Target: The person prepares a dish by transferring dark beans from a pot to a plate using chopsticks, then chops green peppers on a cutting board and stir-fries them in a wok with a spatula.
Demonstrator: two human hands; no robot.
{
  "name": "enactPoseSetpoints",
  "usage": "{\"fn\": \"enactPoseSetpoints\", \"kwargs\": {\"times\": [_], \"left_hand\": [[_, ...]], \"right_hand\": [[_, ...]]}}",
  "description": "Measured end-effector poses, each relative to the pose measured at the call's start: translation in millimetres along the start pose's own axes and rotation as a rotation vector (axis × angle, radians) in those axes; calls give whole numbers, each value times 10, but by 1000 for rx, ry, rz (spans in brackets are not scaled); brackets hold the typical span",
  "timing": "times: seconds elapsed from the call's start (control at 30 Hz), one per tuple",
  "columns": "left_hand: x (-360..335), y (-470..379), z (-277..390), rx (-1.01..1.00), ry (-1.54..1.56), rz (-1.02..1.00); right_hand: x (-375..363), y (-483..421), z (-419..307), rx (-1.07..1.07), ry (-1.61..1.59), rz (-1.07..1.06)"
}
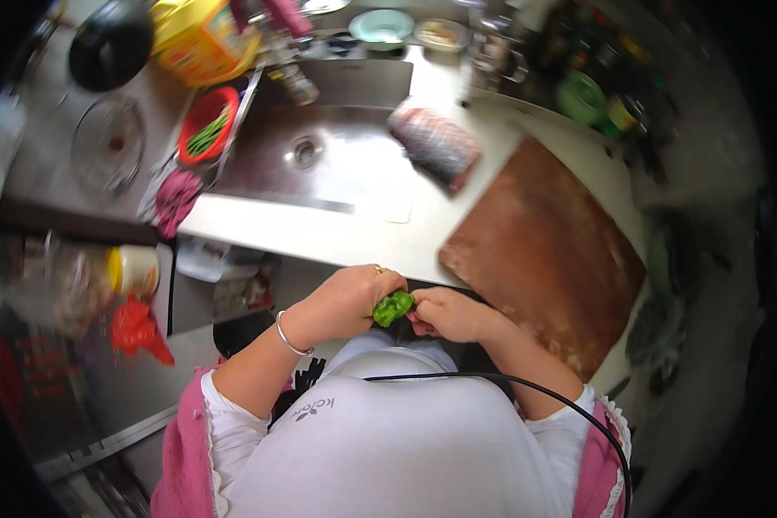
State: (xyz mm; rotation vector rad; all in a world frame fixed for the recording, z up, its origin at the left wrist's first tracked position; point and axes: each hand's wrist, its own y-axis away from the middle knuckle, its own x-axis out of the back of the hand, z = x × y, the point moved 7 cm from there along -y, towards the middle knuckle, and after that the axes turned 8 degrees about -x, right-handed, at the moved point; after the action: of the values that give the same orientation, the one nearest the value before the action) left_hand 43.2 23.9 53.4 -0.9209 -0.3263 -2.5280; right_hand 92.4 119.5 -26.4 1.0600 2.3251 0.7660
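Note:
A crinkled green pepper (393, 308) is gripped in my left hand (349, 299), just in front of my body below the counter's front edge. My right hand (450, 314) is closed close beside the pepper's right end, its fingertips pinched together there. What those fingertips pinch is too small to tell. Ahead of the hands lies the white counter (278, 232). A brown wooden cutting board (544, 252) rests on it to the right, near my right forearm.
A steel sink (265, 149) is set in the counter, with a blurred piece of fish (435, 144) at its right edge. A red basket (232, 103) with green beans (207, 136) stands left of it. A pink cloth (177, 202) hangs nearby. A black cable crosses my front.

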Motion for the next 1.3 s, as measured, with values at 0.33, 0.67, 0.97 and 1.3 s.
{"fn": "enactPoseSetpoints", "kwargs": {"times": [0.33,0.67,0.97,1.3], "left_hand": [[634,2071,-861,335,369,526],[734,4153,-2347,13,1513,1236],[1187,4025,-2701,144,1592,1113],[1545,1808,-3149,437,1533,689]], "right_hand": [[-1496,-1302,-875,-62,-219,-270],[-2356,-3632,-1946,321,243,132],[-2178,-3549,-2104,479,601,240],[1722,-2675,-2685,612,787,1490]]}}
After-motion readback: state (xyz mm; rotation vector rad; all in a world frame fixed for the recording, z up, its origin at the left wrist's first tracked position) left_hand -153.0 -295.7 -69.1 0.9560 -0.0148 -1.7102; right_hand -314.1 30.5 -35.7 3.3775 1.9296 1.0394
